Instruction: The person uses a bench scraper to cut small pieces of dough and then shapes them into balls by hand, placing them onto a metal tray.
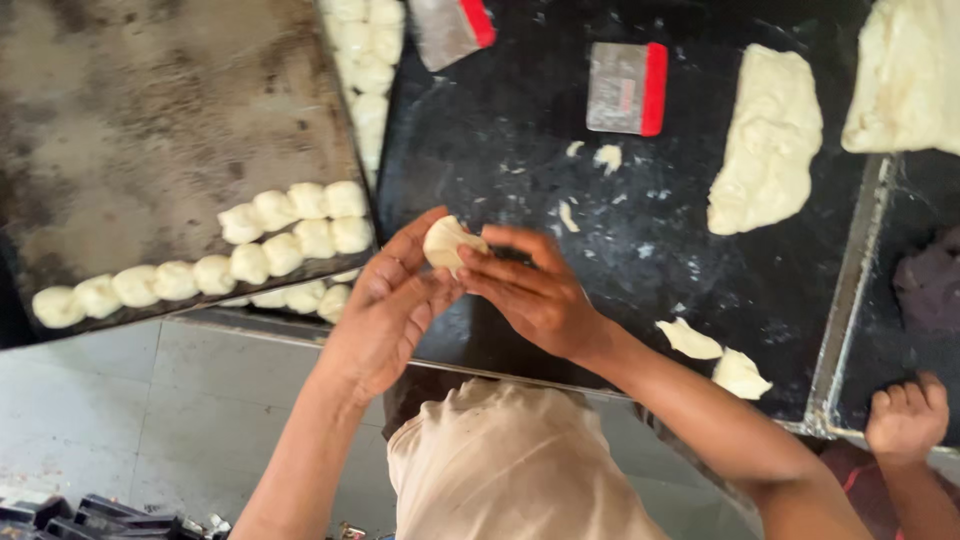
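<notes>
dough piece (447,243): soft, matt, pale
tray (150,120): worn, blotchy metal
scraper (626,88): dull steel blade, glossy red plastic grip
worktop (560,140): dark, flour-flecked

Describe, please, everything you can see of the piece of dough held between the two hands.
The piece of dough is a small, pale cream lump, soft and smooth-looking, roughly round with a fold or crease on its face. It is held in the air above the near edge of the dark worktop, not resting on it. The left hand cups it from below and the side, and the fingertips of the right hand press its right edge.
</notes>
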